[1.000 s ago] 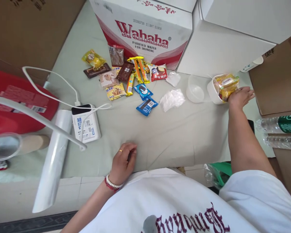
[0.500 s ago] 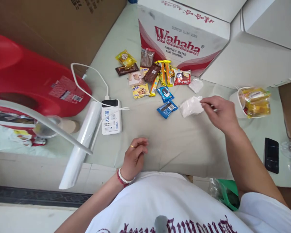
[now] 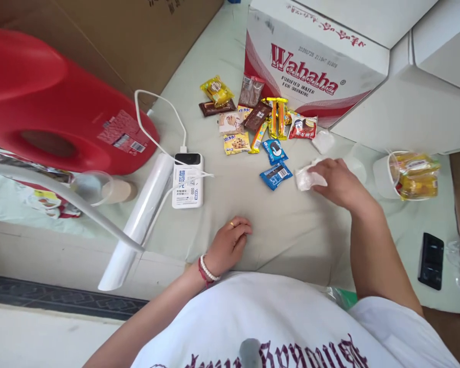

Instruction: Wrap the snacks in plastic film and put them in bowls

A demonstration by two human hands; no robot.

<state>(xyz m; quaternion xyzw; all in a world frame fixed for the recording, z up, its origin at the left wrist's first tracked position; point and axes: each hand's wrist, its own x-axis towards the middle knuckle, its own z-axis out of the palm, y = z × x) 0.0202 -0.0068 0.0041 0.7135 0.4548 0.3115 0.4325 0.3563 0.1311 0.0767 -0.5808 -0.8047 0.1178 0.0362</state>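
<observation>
My right hand [image 3: 336, 183] is closed, fingertips pinching a small crumpled white packet [image 3: 308, 177] that lies on the cloth-covered table [image 3: 276, 225]. What the packet contains does not show. Just left of it are two blue snack packets [image 3: 275, 151], and a second white packet [image 3: 323, 141] sits behind. Beyond these is a loose pile of snacks: a red-and-white packet [image 3: 302, 127], yellow-wrapped sticks [image 3: 278, 117], a brown packet [image 3: 257, 116] and several others. My left hand [image 3: 230, 244] rests near the front edge, fingers loosely bent and holding nothing visible.
A white Wahaba carton [image 3: 306, 66] stands behind the snacks. At the right are a white cup of yellow packets [image 3: 386, 171] and a black phone [image 3: 432, 260]. On the left lie a power bank [image 3: 187, 191] with cable, a clear plastic roll [image 3: 138, 220] and a red jug [image 3: 115, 135].
My right hand has moved over the nearer white packet and now covers more of it, and the packet looks more bunched. The view has shifted slightly; my left hand stays near the table edge.
</observation>
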